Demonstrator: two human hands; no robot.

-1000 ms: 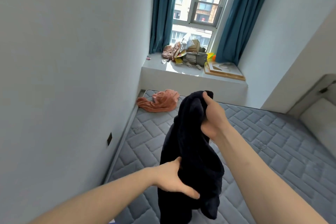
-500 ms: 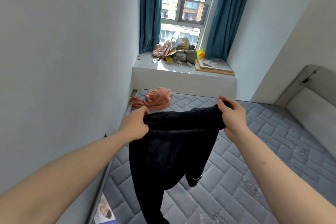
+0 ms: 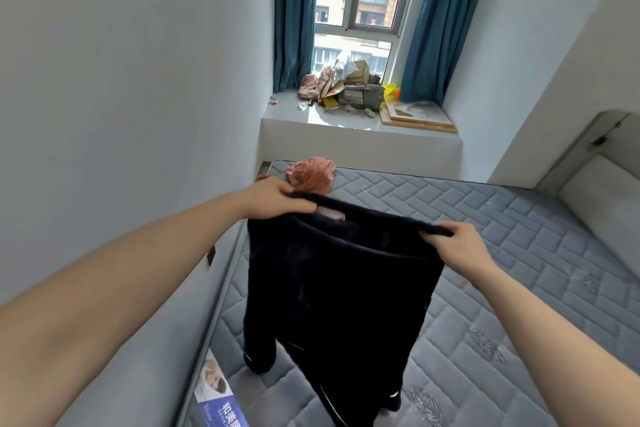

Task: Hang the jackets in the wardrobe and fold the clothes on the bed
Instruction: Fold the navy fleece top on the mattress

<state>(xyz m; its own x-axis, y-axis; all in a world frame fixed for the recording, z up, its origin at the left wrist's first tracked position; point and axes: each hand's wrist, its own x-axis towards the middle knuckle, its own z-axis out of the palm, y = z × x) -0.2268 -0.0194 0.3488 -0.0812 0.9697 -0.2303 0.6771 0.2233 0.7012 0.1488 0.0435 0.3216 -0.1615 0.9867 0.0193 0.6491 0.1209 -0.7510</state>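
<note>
1. A person's left hand (image 3: 277, 199) and right hand (image 3: 457, 246) hold up a pair of dark trousers (image 3: 339, 288) by the waistband above a bed (image 3: 519, 305), the fabric stretched between them.
2. The left hand's fingers are curled over the waistband's far corner, gripping it; the right hand pinches the near corner, thumb on top and fingers folded beneath.
3. The trousers hang open at the waist, a pale label (image 3: 330, 211) showing inside the band just beside the left hand. The legs trail down, their cuffs reaching the grey quilted mattress near its left edge.
4. A crumpled pink garment (image 3: 311, 175) lies on the mattress at the far left corner, just beyond the left hand.
5. Behind the bed, a white window ledge (image 3: 287, 113) carries a pile of boxes and bags (image 3: 349, 87) and a flat framed picture (image 3: 415, 114), flanked by teal curtains (image 3: 436, 17).
6. A printed label (image 3: 218, 395) sits on the mattress's near left edge. A padded headboard (image 3: 602, 191) stands at the right.
</note>
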